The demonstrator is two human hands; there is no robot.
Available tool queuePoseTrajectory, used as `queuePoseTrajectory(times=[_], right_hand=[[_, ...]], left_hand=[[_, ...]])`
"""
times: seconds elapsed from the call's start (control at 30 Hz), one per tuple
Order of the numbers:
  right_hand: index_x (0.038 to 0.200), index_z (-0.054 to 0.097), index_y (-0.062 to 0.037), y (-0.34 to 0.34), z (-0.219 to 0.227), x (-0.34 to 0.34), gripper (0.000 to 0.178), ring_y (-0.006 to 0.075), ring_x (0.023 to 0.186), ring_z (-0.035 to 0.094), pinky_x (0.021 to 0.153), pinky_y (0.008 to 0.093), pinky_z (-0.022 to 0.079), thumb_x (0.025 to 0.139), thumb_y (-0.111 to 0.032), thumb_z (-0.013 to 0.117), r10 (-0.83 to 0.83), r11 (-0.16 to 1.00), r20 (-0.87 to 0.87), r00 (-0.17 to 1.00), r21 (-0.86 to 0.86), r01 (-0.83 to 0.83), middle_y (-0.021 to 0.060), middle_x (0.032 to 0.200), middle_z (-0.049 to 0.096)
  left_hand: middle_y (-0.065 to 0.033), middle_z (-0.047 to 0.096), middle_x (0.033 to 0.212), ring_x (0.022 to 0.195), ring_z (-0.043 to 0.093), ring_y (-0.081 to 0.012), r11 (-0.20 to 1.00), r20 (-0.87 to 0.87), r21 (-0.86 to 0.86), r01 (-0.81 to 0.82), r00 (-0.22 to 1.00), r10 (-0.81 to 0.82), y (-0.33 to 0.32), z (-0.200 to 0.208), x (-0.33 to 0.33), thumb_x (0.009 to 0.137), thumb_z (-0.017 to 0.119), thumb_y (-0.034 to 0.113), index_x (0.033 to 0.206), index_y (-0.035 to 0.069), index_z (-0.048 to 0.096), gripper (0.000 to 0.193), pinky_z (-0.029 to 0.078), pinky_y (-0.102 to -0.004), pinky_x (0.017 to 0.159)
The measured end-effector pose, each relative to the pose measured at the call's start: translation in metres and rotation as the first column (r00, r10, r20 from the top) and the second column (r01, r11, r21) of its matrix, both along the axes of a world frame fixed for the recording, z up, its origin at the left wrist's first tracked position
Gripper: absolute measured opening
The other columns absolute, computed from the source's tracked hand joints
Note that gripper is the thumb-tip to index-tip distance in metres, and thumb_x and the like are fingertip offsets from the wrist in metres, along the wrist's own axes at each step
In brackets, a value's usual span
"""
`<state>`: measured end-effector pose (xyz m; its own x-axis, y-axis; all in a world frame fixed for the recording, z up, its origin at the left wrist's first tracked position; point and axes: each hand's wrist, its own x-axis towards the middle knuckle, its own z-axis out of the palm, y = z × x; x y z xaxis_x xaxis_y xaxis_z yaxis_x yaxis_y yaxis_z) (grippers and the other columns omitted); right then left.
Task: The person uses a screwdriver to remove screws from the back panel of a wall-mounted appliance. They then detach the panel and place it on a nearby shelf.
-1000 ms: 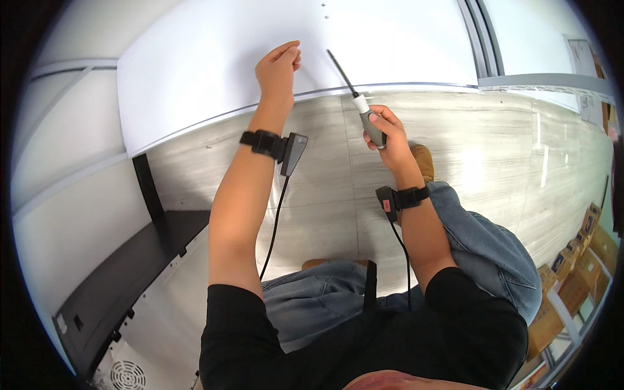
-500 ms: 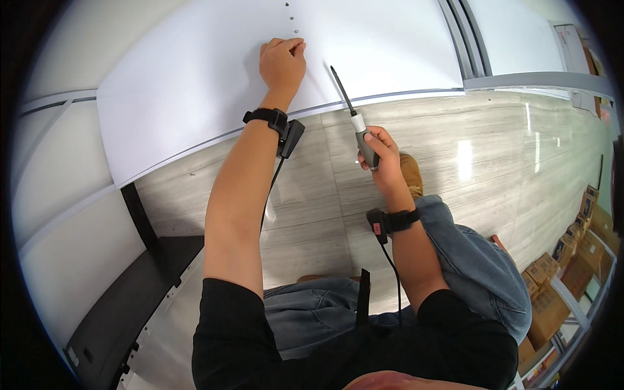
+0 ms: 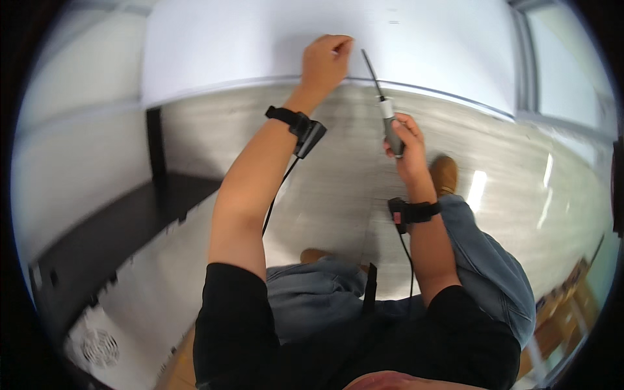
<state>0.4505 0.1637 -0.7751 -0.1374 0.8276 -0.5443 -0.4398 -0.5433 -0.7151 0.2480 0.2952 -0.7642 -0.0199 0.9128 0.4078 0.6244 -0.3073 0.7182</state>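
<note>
My right hand [image 3: 409,146] is wrapped around the grey handle of a screwdriver [image 3: 389,117]. Its dark shaft points up and away, with the tip over the near part of a white panel [image 3: 214,49]. To the left of that tip, my left hand [image 3: 323,65] is closed in a pinch above the panel, close to its near edge. Whatever lies between those fingertips is hidden or too small to name. Farther back on the panel, small blurred marks [image 3: 393,19] show right of my left hand.
A black shelf-like ledge [image 3: 123,227] runs along the left, beside a dark post [image 3: 156,143]. A grey metal frame [image 3: 525,65] borders the panel on the right. Cardboard boxes [image 3: 552,328] stand at lower right. Cabled straps circle both wrists; the glossy floor [image 3: 351,195] lies below.
The view has shifted and blurred. Both hands now appear farther right, and the left hand sits nearer the panel's front edge and the screwdriver tip. The screwdriver stays in my right hand.
</note>
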Motion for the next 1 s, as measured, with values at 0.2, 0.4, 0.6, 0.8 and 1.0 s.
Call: queuePoseTrajectory(times=[0.2,0.4,0.6,0.8,1.0], right_hand=[[0.108,0.057,-0.0050,-0.014,0.009,-0.071,0.023,0.0119,0.062,0.056,0.049,0.0253,0.040,0.091,-0.020,0.058,0.350,0.932,-0.101,0.931,-0.059,-0.357,0.0025,0.084,0.057],[0.112,0.054,-0.0046,-0.041,0.023,-0.107,0.029,0.0113,0.063,0.055,0.051,0.0247,0.040,0.090,-0.024,0.057,0.685,0.720,-0.054,0.727,-0.106,-0.686,0.0037,0.080,0.055],[0.109,0.054,-0.0046,-0.067,0.030,-0.133,0.030,0.0100,0.065,0.055,0.053,0.0243,0.041,0.090,-0.028,0.057,0.834,0.537,-0.093,0.545,-0.098,-0.838,0.0031,0.083,0.055],[0.109,0.055,-0.0045,-0.074,0.035,-0.140,0.033,0.0112,0.063,0.054,0.051,0.0250,0.040,0.090,-0.031,0.058,0.844,0.524,-0.087,0.529,-0.071,-0.848,0.0037,0.089,0.055],[0.109,0.055,-0.0050,-0.069,0.036,-0.145,0.034,0.0110,0.062,0.054,0.050,0.0253,0.039,0.090,-0.033,0.057,0.845,0.527,-0.059,0.531,-0.064,-0.847,0.0039,0.088,0.055]], left_hand=[[-0.0091,0.068,0.090,0.073,0.064,-0.0139,0.809,0.422,-0.588,-0.016,0.847,0.324,-0.096,0.028,-0.084,0.098,0.048,0.017,0.109,-0.002,0.062,0.026,0.053,-0.0275,0.069],[-0.0132,0.067,0.093,0.076,0.065,-0.0168,0.711,0.581,-0.685,-0.157,0.471,0.664,-0.194,0.041,-0.116,0.100,0.042,0.016,0.114,-0.002,0.058,0.028,0.054,-0.0285,0.071],[-0.0109,0.067,0.096,0.080,0.065,-0.0177,0.591,0.571,-0.764,-0.257,0.156,0.806,-0.257,0.034,-0.129,0.100,0.042,0.018,0.113,0.002,0.057,0.025,0.055,-0.0294,0.073],[-0.0083,0.067,0.096,0.079,0.064,-0.0159,0.601,0.586,-0.752,-0.272,0.143,0.798,-0.266,0.036,-0.136,0.101,0.043,0.020,0.116,0.005,0.055,0.025,0.054,-0.0272,0.071],[-0.0085,0.067,0.094,0.074,0.062,-0.0144,0.576,0.577,-0.755,-0.313,0.102,0.811,-0.258,0.034,-0.133,0.100,0.042,0.015,0.114,0.004,0.055,0.023,0.053,-0.0267,0.066]])
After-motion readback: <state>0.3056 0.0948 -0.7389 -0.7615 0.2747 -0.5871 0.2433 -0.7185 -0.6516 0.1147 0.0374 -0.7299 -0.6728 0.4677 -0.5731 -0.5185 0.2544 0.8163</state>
